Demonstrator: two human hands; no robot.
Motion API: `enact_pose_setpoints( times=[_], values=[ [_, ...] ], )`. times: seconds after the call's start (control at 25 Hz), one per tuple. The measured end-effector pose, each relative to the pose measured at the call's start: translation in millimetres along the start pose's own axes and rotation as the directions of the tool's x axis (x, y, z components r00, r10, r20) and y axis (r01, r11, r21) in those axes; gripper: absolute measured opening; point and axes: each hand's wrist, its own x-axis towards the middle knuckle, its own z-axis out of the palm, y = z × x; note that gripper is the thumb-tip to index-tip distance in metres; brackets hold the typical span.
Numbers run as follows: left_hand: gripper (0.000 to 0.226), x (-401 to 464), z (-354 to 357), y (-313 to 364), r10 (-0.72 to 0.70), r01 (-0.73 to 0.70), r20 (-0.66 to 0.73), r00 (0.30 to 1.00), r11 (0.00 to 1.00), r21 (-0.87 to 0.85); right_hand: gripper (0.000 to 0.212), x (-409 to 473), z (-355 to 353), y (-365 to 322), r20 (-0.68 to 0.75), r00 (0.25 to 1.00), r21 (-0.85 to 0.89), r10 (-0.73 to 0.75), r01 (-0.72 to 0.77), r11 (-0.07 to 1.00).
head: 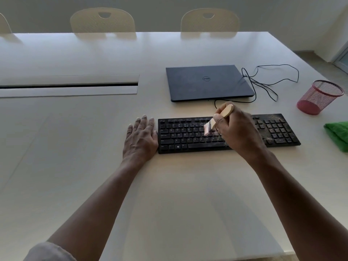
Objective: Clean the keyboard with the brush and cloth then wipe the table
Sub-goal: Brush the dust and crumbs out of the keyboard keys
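A black keyboard lies on the white table, with crumbs and dust thick over its right keypad end. My right hand grips a brush by its wooden handle, and the pale bristles touch the middle keys. My left hand lies flat on the table with straight fingers, its edge against the keyboard's left end. A green cloth sits at the right edge of the table, apart from both hands.
A shut dark laptop lies behind the keyboard, with a black cable looped to its right. A red mesh cup stands at far right. A cable slot crosses the table at left. Chairs stand beyond the far edge.
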Motion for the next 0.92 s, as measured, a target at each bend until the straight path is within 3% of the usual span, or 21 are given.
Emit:
enact_pose_setpoints(
  times=[0.16, 0.32, 0.48, 0.6, 0.64, 0.76, 0.92],
  values=[
    [0.055, 0, 1, 0, 0.004, -0.004, 0.000, 1.000, 1.000, -0.004, 0.011, -4, -1, 1, 0.149, 0.989, 0.035, 0.004, -0.010, 0.999],
    [0.056, 0, 1, -1, 0.002, -0.002, 0.015, 1.000, 1.000, -0.004, 0.009, -3, -1, -2, 0.038, 0.999, 0.015, -0.014, 0.013, 1.000],
    [0.056, 1, 1, -2, 0.007, -0.007, 0.018, 1.000, 1.000, -0.003, 0.012, -7, 0, -5, 0.146, 0.988, -0.013, 0.041, -0.040, 0.999],
    [0.056, 1, 1, -2, 0.012, -0.012, 0.027, 1.000, 1.000, -0.006, 0.014, -3, -11, -7, 0.067, 0.994, -0.108, 0.084, -0.076, 0.991],
    [0.056, 1, 1, -2, 0.015, -0.015, 0.027, 1.000, 1.000, -0.005, 0.013, -2, -13, -6, 0.055, 0.994, -0.061, 0.095, -0.092, 0.994],
    [0.056, 1, 2, -3, 0.019, -0.019, 0.023, 1.000, 1.000, 0.001, 0.010, -6, -9, -6, 0.195, 0.966, 0.112, 0.169, -0.193, 0.975],
    [0.056, 2, 1, -2, 0.014, -0.014, 0.021, 1.000, 1.000, 0.005, 0.013, -9, -12, 6, 0.024, 0.984, -0.116, 0.174, -0.170, 0.979]
  ],
)
